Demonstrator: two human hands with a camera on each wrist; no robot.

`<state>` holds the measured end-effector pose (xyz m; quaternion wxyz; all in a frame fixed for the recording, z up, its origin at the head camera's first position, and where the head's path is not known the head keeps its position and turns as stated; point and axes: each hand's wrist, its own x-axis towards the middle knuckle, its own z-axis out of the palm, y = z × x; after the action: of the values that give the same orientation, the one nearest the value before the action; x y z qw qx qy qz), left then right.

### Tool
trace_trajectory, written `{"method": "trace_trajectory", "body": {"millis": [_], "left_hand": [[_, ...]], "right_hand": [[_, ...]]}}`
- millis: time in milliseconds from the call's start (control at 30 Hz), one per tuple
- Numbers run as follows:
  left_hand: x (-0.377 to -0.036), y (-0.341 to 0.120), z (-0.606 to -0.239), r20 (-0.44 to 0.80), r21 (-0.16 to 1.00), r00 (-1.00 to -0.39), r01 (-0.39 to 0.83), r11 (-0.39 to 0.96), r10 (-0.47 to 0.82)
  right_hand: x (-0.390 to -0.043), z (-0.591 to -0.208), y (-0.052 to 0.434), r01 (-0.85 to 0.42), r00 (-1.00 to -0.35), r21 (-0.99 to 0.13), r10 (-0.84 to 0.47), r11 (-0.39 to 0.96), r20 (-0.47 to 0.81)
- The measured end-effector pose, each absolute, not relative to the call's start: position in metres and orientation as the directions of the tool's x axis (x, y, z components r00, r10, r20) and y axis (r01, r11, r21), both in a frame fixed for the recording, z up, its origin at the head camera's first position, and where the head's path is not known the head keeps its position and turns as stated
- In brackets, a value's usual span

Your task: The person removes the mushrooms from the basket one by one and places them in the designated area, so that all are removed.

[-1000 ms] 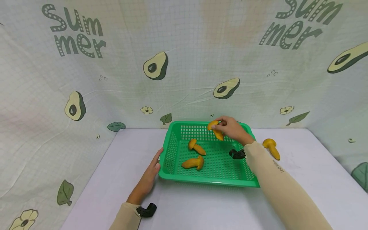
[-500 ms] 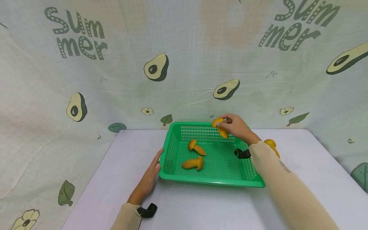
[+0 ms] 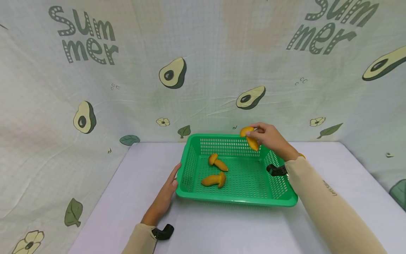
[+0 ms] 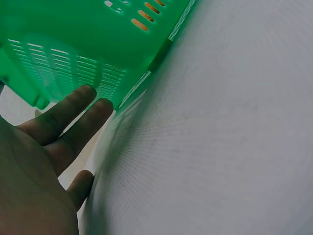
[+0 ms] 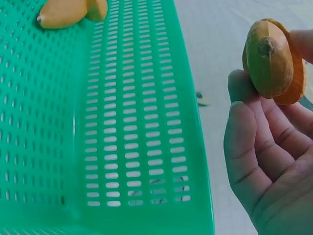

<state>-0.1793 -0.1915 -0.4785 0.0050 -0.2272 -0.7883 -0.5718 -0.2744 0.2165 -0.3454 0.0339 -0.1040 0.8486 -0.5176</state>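
Note:
A yellow-orange mushroom (image 3: 252, 142) is pinched between the thumb and fingers of my right hand (image 3: 273, 140), over the back right of the green plastic basket (image 3: 234, 201). The right wrist view shows the tip of its stem (image 5: 266, 46) facing the camera, the hand beyond the basket's rim. My left hand (image 3: 163, 195) lies along the basket's left side. In the left wrist view its straight fingers (image 4: 73, 129) reach the slotted wall. Two more mushrooms lie inside on the left: one farther back (image 3: 218, 163), one nearer the front (image 3: 213, 180).
The basket stands on a white table (image 3: 222, 229). To its right, another mushroom (image 3: 302, 155) is almost wholly hidden behind my right forearm (image 3: 330, 208). A printed cloth (image 3: 203, 70) hangs behind the table.
Holding the mushroom, my right hand has shifted right and slightly up. My forearm now covers nearly all of the mushroom on the table. The left hand stays at the basket's side.

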Motion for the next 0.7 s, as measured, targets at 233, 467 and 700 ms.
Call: {"method": "trace_trajectory", "body": {"millis": [233, 467, 700], "left_hand": [[-0.181, -0.193, -0.48, 0.279, 0.89, -0.887, 0.383, 0.25, 0.367], [-0.181, -0.192, -0.479, 0.273, 0.893, -0.896, 0.372, 0.255, 0.35], [-0.18, -0.192, -0.48, 0.263, 0.897, -0.9, 0.361, 0.257, 0.347]], "right_hand": [[-0.273, -0.342, 0.223, -0.158, -0.977, -0.879, -0.2, 0.45, 0.073], [-0.272, -0.341, 0.225, -0.166, -0.979, -0.875, -0.186, 0.455, 0.089], [-0.272, -0.343, 0.23, -0.149, -0.983, -0.867, -0.17, 0.476, 0.075]]}}
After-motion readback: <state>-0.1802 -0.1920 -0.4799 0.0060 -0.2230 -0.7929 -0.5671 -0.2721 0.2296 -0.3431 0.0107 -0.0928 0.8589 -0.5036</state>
